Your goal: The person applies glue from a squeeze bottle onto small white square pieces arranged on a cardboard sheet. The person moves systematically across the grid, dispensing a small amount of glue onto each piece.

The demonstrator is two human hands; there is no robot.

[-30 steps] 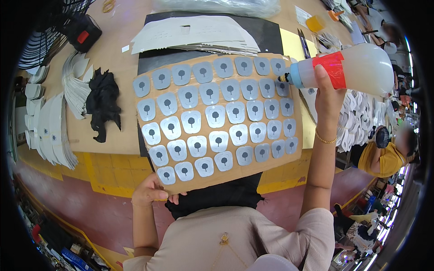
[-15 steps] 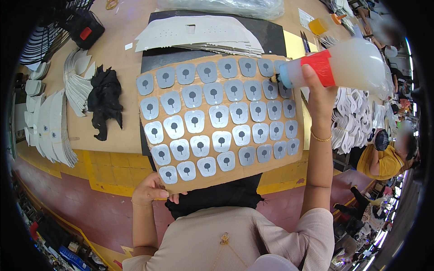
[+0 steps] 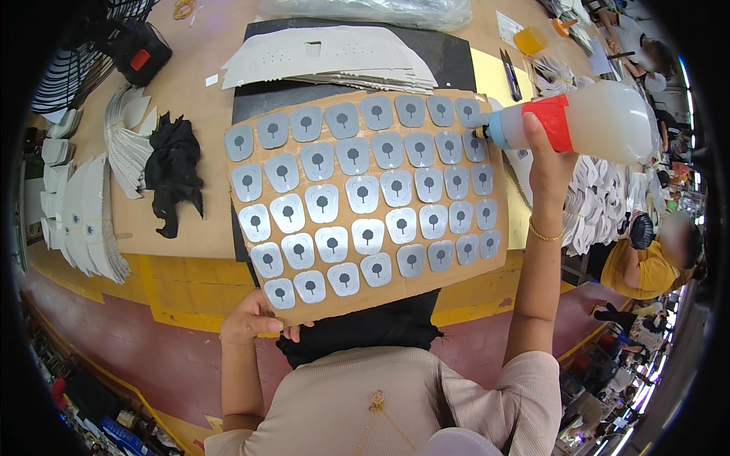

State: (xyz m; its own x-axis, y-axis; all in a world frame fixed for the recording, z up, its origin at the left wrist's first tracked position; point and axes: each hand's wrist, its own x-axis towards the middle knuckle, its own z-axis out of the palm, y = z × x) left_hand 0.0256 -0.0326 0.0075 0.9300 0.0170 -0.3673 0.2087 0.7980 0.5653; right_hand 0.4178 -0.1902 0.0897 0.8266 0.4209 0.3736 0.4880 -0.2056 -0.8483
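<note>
My left hand grips the near left corner of a cardboard sheet, thumb on top and fingers underneath. Rows of silver rounded patches, each with a dark tree shape, lie on the sheet. My right hand is wrapped round a squeeze bottle of cloudy whitish fluid, with red tape round it and a pale blue collar. The bottle is tilted nearly flat, its dark tip pointing left over the patches at the sheet's far right corner. Whether the tip touches a patch I cannot tell.
Behind the sheet, white cut panels lie stacked on a black mat. Black cloth and bundled white strips are at left. Thread snips, an orange-capped bottle and more white pieces lie at right. A co-worker in yellow sits beyond.
The bottle and my right hand have shifted slightly right, the tip moving to patches nearer the sheet's right edge. The left hand keeps its hold on the corner.
</note>
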